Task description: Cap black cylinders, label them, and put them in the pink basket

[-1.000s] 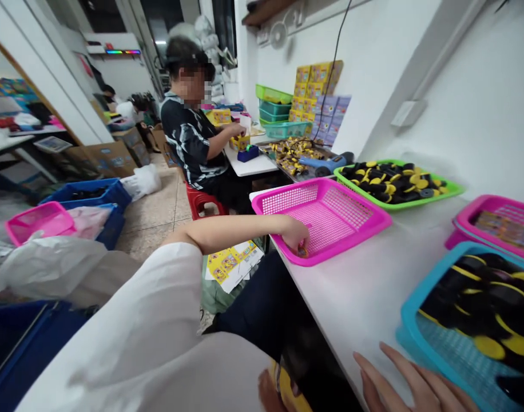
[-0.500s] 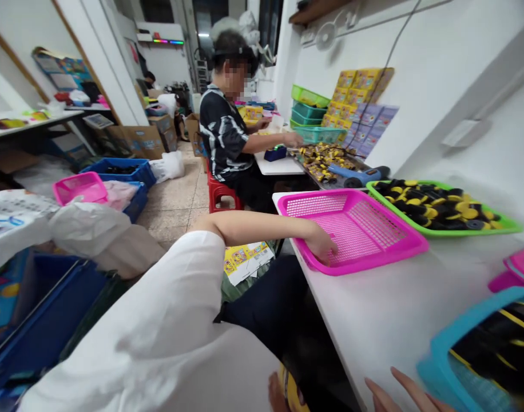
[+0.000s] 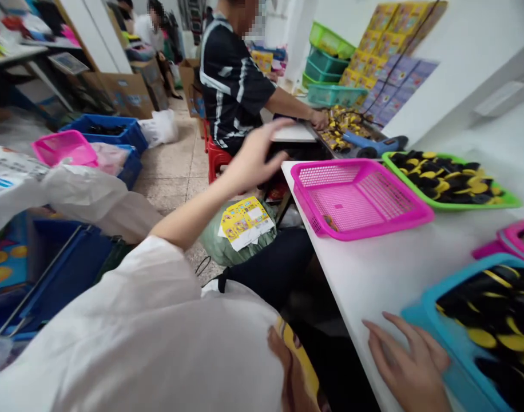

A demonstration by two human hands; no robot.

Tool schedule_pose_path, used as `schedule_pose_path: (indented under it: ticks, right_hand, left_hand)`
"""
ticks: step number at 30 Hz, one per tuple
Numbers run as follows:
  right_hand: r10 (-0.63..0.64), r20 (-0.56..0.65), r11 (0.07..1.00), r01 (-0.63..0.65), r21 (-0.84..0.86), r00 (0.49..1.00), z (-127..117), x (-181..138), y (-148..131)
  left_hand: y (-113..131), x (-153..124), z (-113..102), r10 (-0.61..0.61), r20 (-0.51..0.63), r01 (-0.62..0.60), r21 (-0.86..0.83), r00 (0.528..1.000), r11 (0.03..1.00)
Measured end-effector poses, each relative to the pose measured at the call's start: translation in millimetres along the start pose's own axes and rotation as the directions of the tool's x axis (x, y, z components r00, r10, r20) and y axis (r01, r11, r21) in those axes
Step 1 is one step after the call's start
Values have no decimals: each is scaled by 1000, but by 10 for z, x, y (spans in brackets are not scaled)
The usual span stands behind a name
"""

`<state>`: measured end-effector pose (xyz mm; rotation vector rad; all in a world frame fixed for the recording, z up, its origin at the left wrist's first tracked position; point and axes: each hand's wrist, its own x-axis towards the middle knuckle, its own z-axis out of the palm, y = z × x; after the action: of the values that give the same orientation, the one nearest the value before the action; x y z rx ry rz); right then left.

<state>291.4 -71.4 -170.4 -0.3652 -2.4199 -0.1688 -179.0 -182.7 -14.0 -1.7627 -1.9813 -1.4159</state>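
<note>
My left hand [image 3: 257,154] is raised in the air left of the white table [image 3: 373,269], fingers spread, holding nothing. It hangs just left of the pink basket [image 3: 356,197], in whose near corner a small item [image 3: 329,222] lies. My right hand [image 3: 410,363] lies flat on the table at the bottom, fingers apart, beside a blue basket [image 3: 451,343] that holds black and yellow parts. A yellow and brown object [image 3: 298,366] shows at my lap, partly hidden by my white sleeve.
A green tray [image 3: 455,203] of black and yellow parts stands behind the pink basket. Another pink basket [image 3: 513,240] is at the right edge. A co-worker in a dark shirt [image 3: 236,80] sits ahead on a red stool. Blue crates [image 3: 111,131] and bags crowd the floor at left.
My left hand has come out of the pink basket and risen to the left, leaving the small item in the corner. The view has tilted down and my right hand shows more.
</note>
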Motion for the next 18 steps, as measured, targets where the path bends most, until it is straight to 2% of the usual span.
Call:
schedule_pose_path:
  ticks: [2, 4, 6, 8, 10, 12, 13, 14, 16, 17, 18]
  right_hand:
    - [-71, 5, 995, 72, -74, 997, -20, 8, 11]
    - [-123, 1, 987, 123, -103, 992, -14, -5, -8]
    - [-99, 19, 991, 100, -92, 995, -4, -20, -66]
    - [-56, 34, 994, 59, -97, 998, -3, -23, -145]
    - [-38, 32, 991, 41, -124, 999, -12, -9, -214]
    - [-35, 10, 988, 36, -153, 999, -26, 16, -253]
    - [-26, -3, 986, 25, -162, 1000, -33, 30, -262]
    - [-13, -16, 986, 10, -168, 1000, -40, 43, -267]
    - [15, -30, 985, -20, -174, 999, -53, 62, -274]
    - [29, -32, 985, -34, -171, 999, -56, 66, -277]
    - [47, -32, 985, -52, -163, 998, -57, 65, -281]
  left_hand:
    - [-214, -109, -259, -149, -122, 155, 40, 981, 987]
    - [-335, -256, -396, -241, -147, 248, 33, 959, 968]
    - [-378, -385, -409, -285, -113, 287, 2, 952, 958]
    - [-398, -452, -298, -297, -70, 294, -45, 952, 955]
    - [-421, -461, -58, -307, -52, 299, -116, 950, 947]
    - [-423, -463, 312, -386, -55, 367, -214, 921, 905]
    - [-399, -482, 534, -478, -38, 450, -281, 877, 848]
    - [-352, -519, 769, -582, 2, 546, -346, 814, 763]
    - [-186, -646, 1241, -759, 184, 741, -448, 624, 501]
    - [-75, -727, 1461, -776, 266, 783, -457, 573, 422]
    - [46, -812, 1661, -770, 324, 802, -463, 549, 378]
